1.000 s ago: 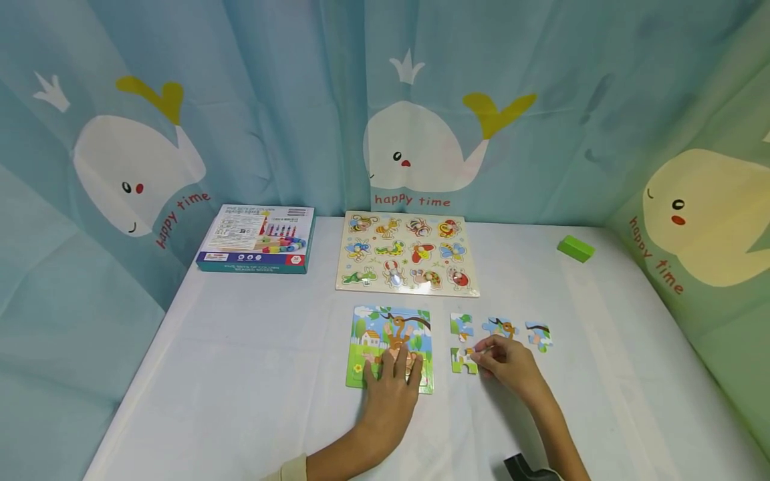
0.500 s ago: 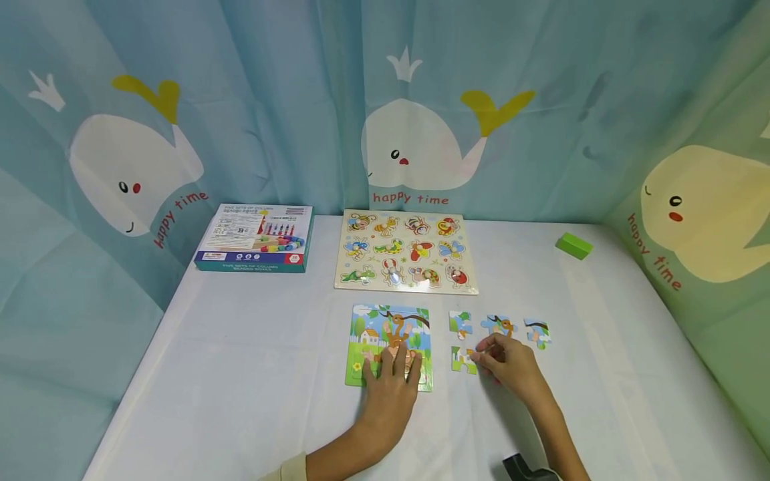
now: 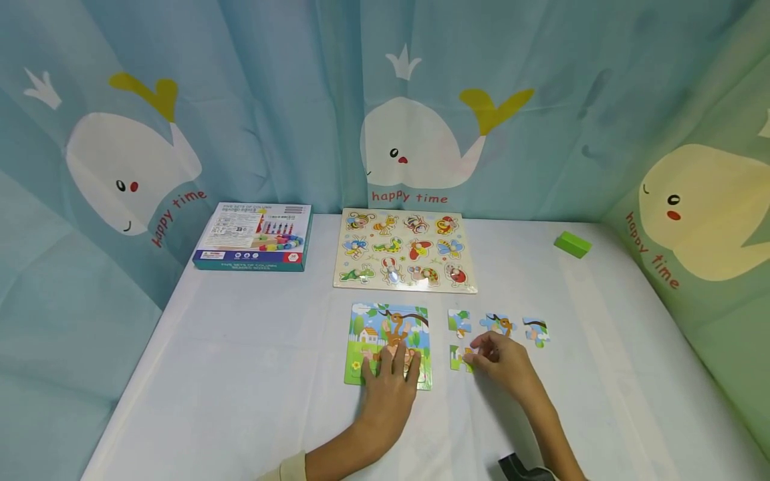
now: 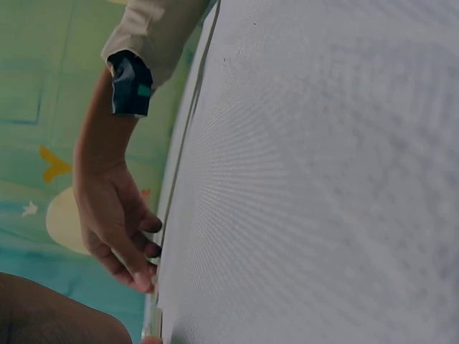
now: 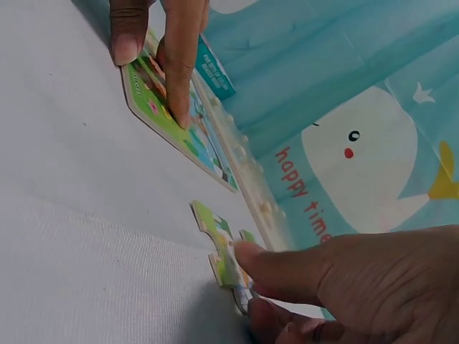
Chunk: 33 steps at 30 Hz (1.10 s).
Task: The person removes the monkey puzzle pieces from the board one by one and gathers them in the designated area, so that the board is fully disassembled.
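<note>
In the head view my left hand [image 3: 388, 397] lies with spread fingers on a small puzzle board [image 3: 359, 334] picturing a monkey, a house and trees. My right hand [image 3: 508, 367] pinches a jigsaw piece at the lower left of the loose group, against the green-edged piece [image 3: 454, 357]; the fingers hide part of it. In the right wrist view the thumb [image 5: 276, 269] presses on top of the pieces [image 5: 215, 233], with the other fingers curled beside their edge. Above it lie a tree piece [image 3: 459, 321], a monkey piece [image 3: 498, 323] and a branch piece [image 3: 536, 331].
A wooden insect peg puzzle [image 3: 404, 250] lies behind the board. At the back left is a beaded-toy box [image 3: 252, 237], and a green block [image 3: 573, 244] sits at the back right. Whale-print curtains [image 3: 289, 113] enclose the white table [image 3: 252, 374].
My right hand has shifted slightly left over the lower-left pieces, covering more of them. My left hand stays on the board. The whole head view has drifted a little.
</note>
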Each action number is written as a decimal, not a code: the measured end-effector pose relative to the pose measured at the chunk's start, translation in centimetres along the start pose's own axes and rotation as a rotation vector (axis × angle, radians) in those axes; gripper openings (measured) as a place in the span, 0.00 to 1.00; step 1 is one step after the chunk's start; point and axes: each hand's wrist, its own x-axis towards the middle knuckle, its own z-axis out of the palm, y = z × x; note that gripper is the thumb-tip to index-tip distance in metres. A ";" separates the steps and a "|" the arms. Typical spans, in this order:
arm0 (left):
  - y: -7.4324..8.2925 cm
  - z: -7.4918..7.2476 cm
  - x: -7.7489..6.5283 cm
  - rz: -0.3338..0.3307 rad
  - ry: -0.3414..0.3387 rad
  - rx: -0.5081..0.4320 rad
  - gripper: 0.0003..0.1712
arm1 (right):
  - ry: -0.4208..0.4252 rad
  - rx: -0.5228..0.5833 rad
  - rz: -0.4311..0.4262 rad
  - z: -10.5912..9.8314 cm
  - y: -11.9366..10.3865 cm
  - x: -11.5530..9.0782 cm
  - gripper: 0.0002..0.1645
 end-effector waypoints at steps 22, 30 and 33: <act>0.2 0.2 0.0 -0.025 0.044 0.038 0.30 | -0.006 -0.115 -0.109 0.1 -0.5 -0.4 0.21; 0.2 0.2 0.0 -0.026 0.043 0.020 0.29 | -0.028 -0.116 -0.110 0.2 -0.3 -0.2 0.20; 0.2 0.1 0.0 -0.022 0.042 0.018 0.30 | -0.028 -0.117 -0.113 0.3 -0.3 -0.2 0.19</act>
